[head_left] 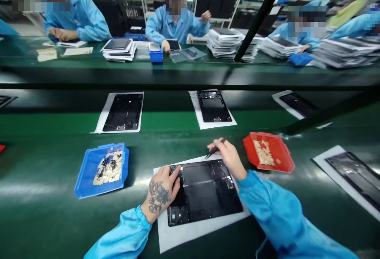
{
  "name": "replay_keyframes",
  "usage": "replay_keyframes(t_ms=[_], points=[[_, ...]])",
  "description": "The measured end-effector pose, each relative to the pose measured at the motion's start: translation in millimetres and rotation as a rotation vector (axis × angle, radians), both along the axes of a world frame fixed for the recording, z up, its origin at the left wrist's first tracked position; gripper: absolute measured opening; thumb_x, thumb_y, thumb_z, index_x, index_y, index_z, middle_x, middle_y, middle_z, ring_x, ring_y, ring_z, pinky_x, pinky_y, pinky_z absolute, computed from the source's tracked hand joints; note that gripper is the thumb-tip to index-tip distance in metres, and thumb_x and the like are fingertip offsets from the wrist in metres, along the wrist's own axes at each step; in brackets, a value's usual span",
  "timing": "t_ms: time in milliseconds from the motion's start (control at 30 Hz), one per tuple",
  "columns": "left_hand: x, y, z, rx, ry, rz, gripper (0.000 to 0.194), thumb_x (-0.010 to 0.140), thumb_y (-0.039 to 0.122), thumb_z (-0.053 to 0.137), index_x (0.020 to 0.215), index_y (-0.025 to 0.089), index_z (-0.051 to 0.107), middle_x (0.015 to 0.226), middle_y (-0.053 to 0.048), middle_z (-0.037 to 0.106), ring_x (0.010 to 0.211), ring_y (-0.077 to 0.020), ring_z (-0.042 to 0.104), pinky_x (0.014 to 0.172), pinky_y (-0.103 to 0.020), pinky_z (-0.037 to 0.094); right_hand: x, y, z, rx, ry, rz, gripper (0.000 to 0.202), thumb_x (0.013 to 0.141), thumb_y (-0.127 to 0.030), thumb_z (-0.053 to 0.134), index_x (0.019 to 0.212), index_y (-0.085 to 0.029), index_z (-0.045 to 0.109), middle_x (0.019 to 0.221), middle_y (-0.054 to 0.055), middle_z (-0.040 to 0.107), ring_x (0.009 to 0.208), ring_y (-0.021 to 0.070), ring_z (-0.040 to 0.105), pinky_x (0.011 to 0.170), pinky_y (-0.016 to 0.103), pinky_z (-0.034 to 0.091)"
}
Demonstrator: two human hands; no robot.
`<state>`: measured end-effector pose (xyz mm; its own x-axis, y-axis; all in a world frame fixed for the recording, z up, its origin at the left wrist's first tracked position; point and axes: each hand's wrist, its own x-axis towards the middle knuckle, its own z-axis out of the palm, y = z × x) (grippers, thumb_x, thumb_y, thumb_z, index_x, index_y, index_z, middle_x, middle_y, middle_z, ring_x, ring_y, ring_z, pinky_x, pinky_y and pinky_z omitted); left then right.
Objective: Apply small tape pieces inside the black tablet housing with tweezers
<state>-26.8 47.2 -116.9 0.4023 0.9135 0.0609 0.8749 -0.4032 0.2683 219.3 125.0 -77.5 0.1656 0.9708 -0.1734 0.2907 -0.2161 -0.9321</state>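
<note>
A black tablet housing (208, 191) lies open-side up on a white sheet (172, 239) in front of me, its inner parts showing. My left hand (162, 189) rests on its upper left corner, fingers stretched over small parts there. Dark tweezers (216, 148) are pinched in my right hand (230, 157), above the housing's upper right edge. The tips point down and to the left; nothing can be made out between them. Left of the housing stands a blue bin (86, 172) of pale pieces and small dark parts. To the right is a red bin (283, 156) with pale pieces.
Beyond the bins, more tablet housings (123, 112) lie on white sheets along a green strip (166, 120). Another housing (356, 172) lies at the right. A dark post (255, 27) slants across the right. Co-workers in blue sit opposite, near stacked tablets (224, 43).
</note>
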Motion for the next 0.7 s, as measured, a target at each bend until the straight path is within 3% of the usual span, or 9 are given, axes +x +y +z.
replay_keyframes(t_ms=[67,200,300,467,700], points=[[0.1,-0.2,-1.5,0.006,0.005,-0.003,0.038,0.092,0.025,0.041,0.129,0.023,0.051,0.087,-0.005,0.048,0.082,-0.0205,0.052,0.067,-0.031,0.045,8.2,38.3,5.2,-0.037,-0.123,0.005,0.035,0.094,-0.039,0.046,0.076,-0.014,0.062,0.082,0.007,0.067,0.076,0.0172,0.065,0.072,0.031,0.055],[-1.0,-0.9,-6.1,0.021,0.010,-0.029,0.039,0.092,0.023,0.040,0.130,0.023,0.051,0.086,-0.005,0.047,0.081,-0.0196,0.052,0.069,-0.031,0.045,29.2,118.2,18.1,-0.131,-0.409,-0.060,0.023,0.093,-0.033,0.056,0.102,-0.012,0.061,0.101,0.007,0.063,0.088,0.0182,0.063,0.077,0.036,0.054],[-1.1,-1.9,-9.7,0.020,-0.015,-0.026,0.039,0.092,0.023,0.039,0.130,0.023,0.051,0.085,-0.004,0.047,0.078,-0.0181,0.052,0.067,-0.030,0.045,50.6,155.1,24.2,-0.199,-0.602,-0.166,0.027,0.093,-0.031,0.058,0.113,-0.013,0.059,0.118,0.011,0.057,0.102,0.0223,0.058,0.087,0.041,0.050],[0.2,-2.2,-14.1,0.040,-0.056,0.002,0.039,0.091,0.021,0.041,0.128,0.024,0.053,0.083,-0.003,0.047,0.076,-0.0163,0.054,0.065,-0.027,0.046,72.8,169.3,8.2,-0.343,-0.753,-0.263,0.033,0.091,-0.030,0.060,0.118,-0.011,0.056,0.121,0.013,0.055,0.105,0.0242,0.057,0.088,0.043,0.049],[1.1,-1.0,-9.0,0.035,-0.031,-0.001,0.038,0.091,0.021,0.043,0.128,0.027,0.054,0.083,-0.003,0.049,0.074,-0.0152,0.054,0.064,-0.026,0.045,76.8,184.5,-17.6,-0.409,-0.801,-0.193,0.028,0.092,-0.030,0.060,0.112,-0.011,0.059,0.112,0.010,0.059,0.097,0.0214,0.060,0.083,0.039,0.052]])
